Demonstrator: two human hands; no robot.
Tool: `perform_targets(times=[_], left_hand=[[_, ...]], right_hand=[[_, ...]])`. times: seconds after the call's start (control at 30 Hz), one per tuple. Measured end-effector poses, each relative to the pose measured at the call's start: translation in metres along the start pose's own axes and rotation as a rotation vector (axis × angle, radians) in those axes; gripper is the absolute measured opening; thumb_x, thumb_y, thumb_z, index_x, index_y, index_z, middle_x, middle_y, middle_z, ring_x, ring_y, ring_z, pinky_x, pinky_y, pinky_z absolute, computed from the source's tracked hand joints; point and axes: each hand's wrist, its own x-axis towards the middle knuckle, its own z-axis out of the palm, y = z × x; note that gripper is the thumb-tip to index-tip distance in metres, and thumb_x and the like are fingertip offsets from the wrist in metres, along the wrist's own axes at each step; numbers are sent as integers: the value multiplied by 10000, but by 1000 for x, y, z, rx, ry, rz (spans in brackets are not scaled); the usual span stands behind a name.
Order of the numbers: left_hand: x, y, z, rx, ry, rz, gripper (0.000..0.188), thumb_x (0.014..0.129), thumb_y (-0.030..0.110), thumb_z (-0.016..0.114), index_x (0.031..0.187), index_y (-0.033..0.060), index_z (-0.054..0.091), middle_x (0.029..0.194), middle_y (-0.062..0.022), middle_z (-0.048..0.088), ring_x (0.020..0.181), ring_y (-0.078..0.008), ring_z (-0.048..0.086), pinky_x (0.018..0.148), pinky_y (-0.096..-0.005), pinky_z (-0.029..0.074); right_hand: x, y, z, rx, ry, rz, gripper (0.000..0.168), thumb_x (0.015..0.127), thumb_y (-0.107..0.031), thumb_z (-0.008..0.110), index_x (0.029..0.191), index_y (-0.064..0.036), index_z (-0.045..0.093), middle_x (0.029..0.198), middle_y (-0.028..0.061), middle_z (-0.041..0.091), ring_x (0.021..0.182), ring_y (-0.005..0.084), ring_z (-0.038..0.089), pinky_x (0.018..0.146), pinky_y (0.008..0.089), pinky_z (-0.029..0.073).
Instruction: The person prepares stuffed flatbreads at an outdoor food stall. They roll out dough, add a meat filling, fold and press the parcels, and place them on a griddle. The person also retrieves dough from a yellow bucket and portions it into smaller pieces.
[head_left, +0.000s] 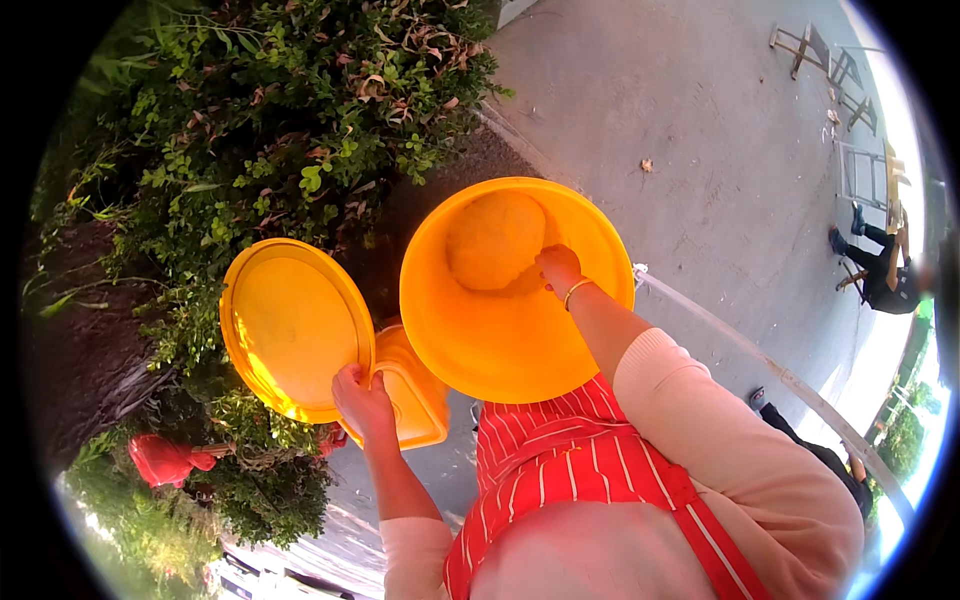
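Note:
A large round yellow plastic bucket (495, 352) stands open in front of me. Its bottom shows a tan, roundish patch of contents (495, 240); whether this is powder, grain or dough is not clear. My right hand (560, 266) reaches inside over the edge of that patch, its fingers curled. Anything within those fingers is hidden from view. On the other side, my left hand (364, 397) grips the lower right rim of a round yellow lid (296, 330), which is tilted up beside the bucket.
Just behind the lid is a second yellow container (409, 409) with a squarish top. Leafy shrubs (300, 112) border the left. A pale pole (780, 371) slants off from the bucket's right. Wooden folding stools (802, 49) and a seated person (892, 277) are farther right on the pavement (675, 135).

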Motion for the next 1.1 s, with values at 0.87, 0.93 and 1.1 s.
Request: perform_targets(times=[0.87,0.93,1.1], left_hand=[[123,163,307,-22,-758,-47,338,1009,205,556,1274,9,630,1273,-215,641,1153,-400,606,1003,-463,463],[114,152,298,-23,-765,-73,340,1007,214,560,1271,12,633,1266,-214,644,1145,-401,609,997,-463,466],[117,146,296,4,-796,-93,346,1002,236,569,1264,21,642,1250,-211,653,1124,-402,617,982,-464,473]], right_hand=[[85,-24,61,-340,358,-385,454,933,-382,640,1302,-117,643,1279,117,673,1145,320,634,986,429,490],[76,-23,66,-336,337,-397,454,938,-391,633,1301,-120,644,1280,116,672,1147,321,633,991,431,489],[72,-17,70,-331,339,-376,454,948,-414,618,1299,-127,646,1284,115,671,1154,322,630,1002,435,485]])
